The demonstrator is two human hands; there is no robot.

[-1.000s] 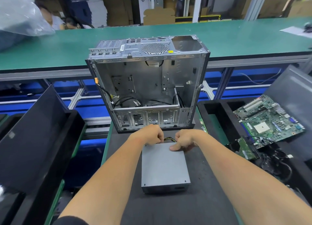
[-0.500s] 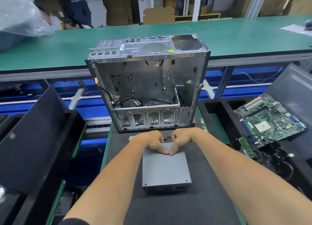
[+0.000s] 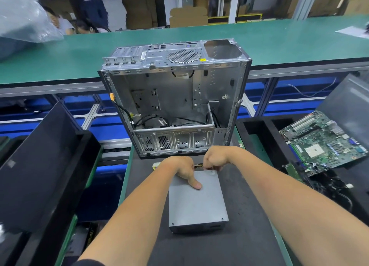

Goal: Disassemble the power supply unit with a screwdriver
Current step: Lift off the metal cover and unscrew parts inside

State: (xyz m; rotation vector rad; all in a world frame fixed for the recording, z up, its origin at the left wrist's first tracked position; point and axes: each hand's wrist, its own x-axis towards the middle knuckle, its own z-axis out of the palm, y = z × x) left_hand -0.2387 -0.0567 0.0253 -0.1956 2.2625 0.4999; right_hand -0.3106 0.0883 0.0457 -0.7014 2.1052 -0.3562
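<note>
Power supply unit [image 3: 196,201]: one grey metal box, flat on the dark mat [image 3: 245,235] close in front, out of the computer case [image 3: 175,97] and just short of its open side. Lid on, seams closed, small screw heads visible at the near corners; so, by the look of it, removal from the chassis done, opening of the box itself hardly begun. No screwdriver plainly visible anywhere; something thin below the right fist, too small to name.

Left hand [image 3: 179,169] on the far left corner of the box, thumb pressed flat on the lid, other fingers curled over the far edge, apparently steadying it. Right hand [image 3: 214,158] clenched at the far edge, pinching something at the cable bundle [image 3: 198,166]; exactly what, impossible to tell.

Counted, near to far: one supply box, two hands, one short bundle of yellow and black wires, one pale connector [image 3: 154,166] left of the left hand, one stripped case standing open with a few loose black cables inside. Off to the right, one green motherboard [image 3: 321,141] in a black tray [image 3: 257,129]. Beyond, one long green bench [image 3: 279,40].
</note>
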